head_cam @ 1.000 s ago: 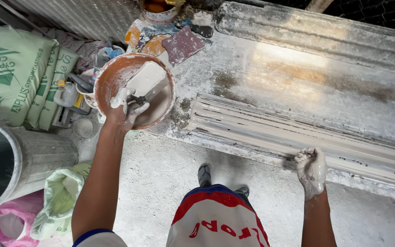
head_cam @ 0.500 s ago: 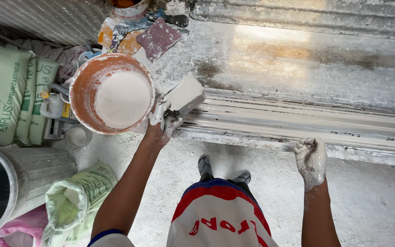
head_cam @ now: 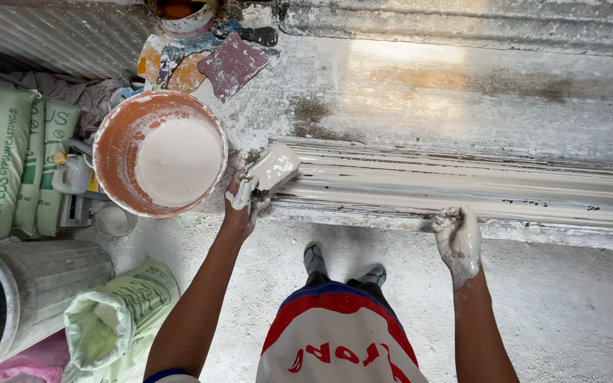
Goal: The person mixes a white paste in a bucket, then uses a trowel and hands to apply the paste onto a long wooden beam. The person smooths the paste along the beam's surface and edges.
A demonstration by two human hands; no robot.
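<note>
Along the left edge of the long plaster-coated workbench (head_cam: pixel 406 92), green printed sacks (head_cam: pixel 8 156) are leaning beside a grey metal drum (head_cam: pixel 30 284) and an open pale green bag (head_cam: pixel 118 312) on the floor. At the bench's left end, a round orange plastic basin filled with wet white plaster (head_cam: pixel 161 152) is sitting; stained flat scraps (head_cam: pixel 203 60) are lying towards the far-left corner. Just right of the basin, the left hand (head_cam: pixel 241 202) is gripping, fingers closed, a flat plaster-laden scraper (head_cam: pixel 272 169), which is touching the left end of the long white moulded plaster strip (head_cam: pixel 477 188) running along the near edge. Further right, the plaster-caked right hand (head_cam: pixel 457 237) is curling into a loose fist, knuckles resting against the bench's near edge just below the strip; whether it is pinching anything cannot be told.
</note>
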